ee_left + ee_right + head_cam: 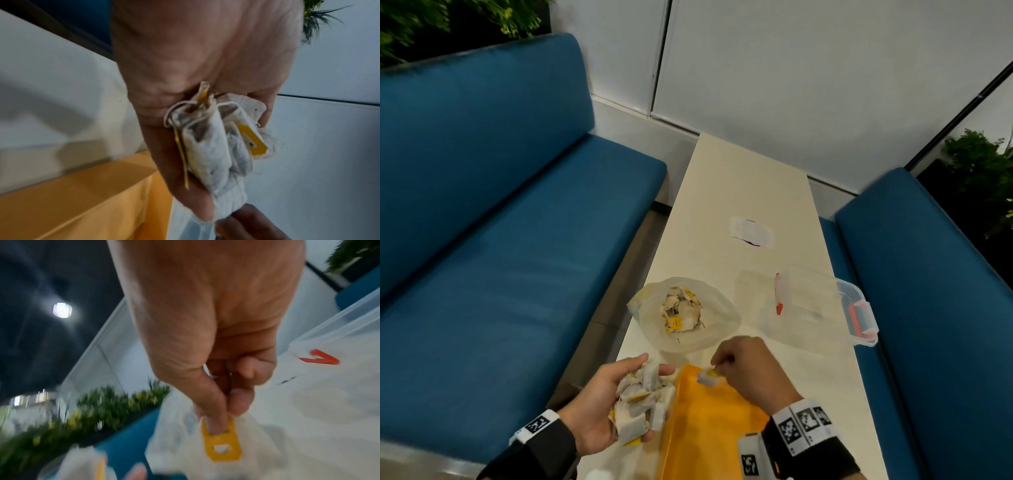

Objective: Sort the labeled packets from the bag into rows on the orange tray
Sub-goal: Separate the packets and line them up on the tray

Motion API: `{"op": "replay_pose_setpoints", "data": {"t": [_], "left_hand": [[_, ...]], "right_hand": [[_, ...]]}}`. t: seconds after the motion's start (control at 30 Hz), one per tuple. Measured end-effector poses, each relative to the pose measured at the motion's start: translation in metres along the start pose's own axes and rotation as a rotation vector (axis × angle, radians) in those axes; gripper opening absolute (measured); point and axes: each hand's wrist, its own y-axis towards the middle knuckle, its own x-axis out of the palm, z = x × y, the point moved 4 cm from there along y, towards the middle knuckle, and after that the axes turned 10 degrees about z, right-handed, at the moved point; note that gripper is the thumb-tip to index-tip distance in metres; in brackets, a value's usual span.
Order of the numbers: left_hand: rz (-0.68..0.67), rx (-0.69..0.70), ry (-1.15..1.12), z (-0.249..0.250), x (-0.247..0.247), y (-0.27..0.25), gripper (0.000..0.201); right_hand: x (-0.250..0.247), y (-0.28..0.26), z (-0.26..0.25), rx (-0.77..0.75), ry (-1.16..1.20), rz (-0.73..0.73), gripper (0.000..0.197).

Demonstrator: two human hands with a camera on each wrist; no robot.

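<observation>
My left hand (pixel 599 407) cups a bundle of several white packets with yellow labels (pixel 642 404), just left of the orange tray (pixel 709 431); the same bundle (pixel 218 142) fills the left wrist view. My right hand (pixel 750 370) pinches one packet (pixel 709 377) by its yellow label (pixel 222 444) over the tray's far corner. The thumb and forefinger press on the label; the packet hangs below them. Beyond the hands, the clear plastic bag (pixel 685 315) lies open on the table with several more packets inside.
A clear lidded box (pixel 822 305) with orange clasps stands at the table's right edge. A flat white wrapper (pixel 751 233) lies farther up the narrow white table (pixel 739 178). Blue benches (pixel 500 222) flank both sides.
</observation>
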Motion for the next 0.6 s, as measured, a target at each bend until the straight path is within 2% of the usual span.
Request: {"op": "replay_pose_setpoints", "data": {"t": [0.07, 0.37, 0.6], "left_hand": [[0.006, -0.042, 0.015, -0.007, -0.002, 0.003, 0.054], [0.042, -0.195, 0.157, -0.031, -0.007, 0.017, 0.06], [-0.019, -0.252, 0.165, -0.042, -0.015, 0.015, 0.067]], "right_hand": [[0.026, -0.004, 0.01, 0.01, -0.078, -0.067, 0.026], [0.074, 0.0, 0.013, -0.063, -0.24, -0.098, 0.024], [0.09, 0.001, 0.008, -0.087, -0.193, -0.005, 0.019]]}}
